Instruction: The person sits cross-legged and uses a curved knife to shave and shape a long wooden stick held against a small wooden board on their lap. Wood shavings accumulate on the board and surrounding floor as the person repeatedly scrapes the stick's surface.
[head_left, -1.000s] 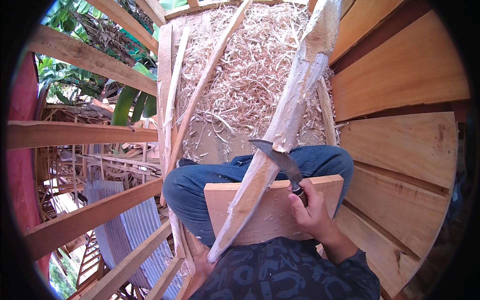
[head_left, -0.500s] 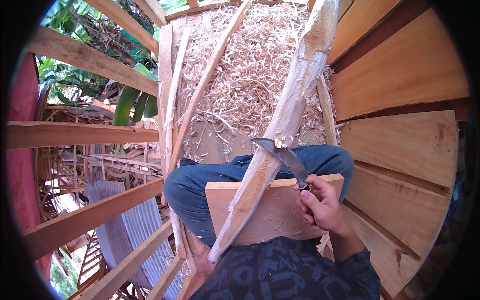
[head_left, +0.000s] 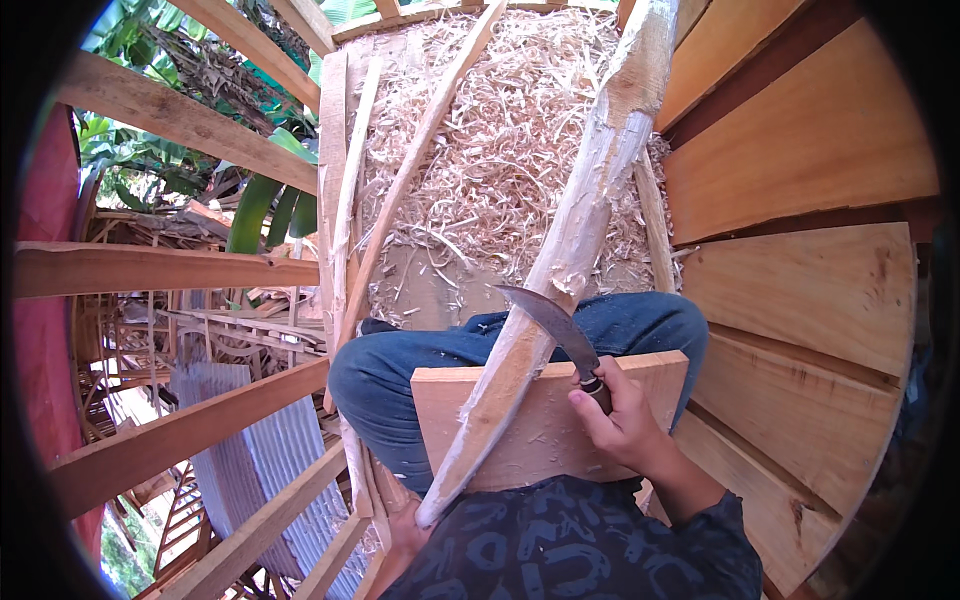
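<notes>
My right hand (head_left: 620, 412) is closed round the dark handle of a curved knife (head_left: 556, 325). The hooked blade lies across a long, partly peeled wooden pole (head_left: 578, 220), its tip pointing left. The pole slants from the far right down across my lap to my left side. At its near end is my left hand (head_left: 406, 528), closed against the wood, with most of its fingers hidden. Under the pole a flat board (head_left: 560, 420) rests on my lap, with small shavings on it. A raised curl of wood (head_left: 568, 278) shows on the pole just beyond the blade.
Wood shavings (head_left: 500, 150) cover the floor ahead. Thin strips of wood (head_left: 415, 150) lean along the left, beside an open slatted railing (head_left: 170, 270). Wide planks (head_left: 800, 290) form a wall on the right. Corrugated sheets (head_left: 290, 470) lie beyond the railing.
My right hand has turned, showing more of the handle, and the knife blade has shifted slightly nearer to me along the pole. My left hand and the pole look unmoved.
</notes>
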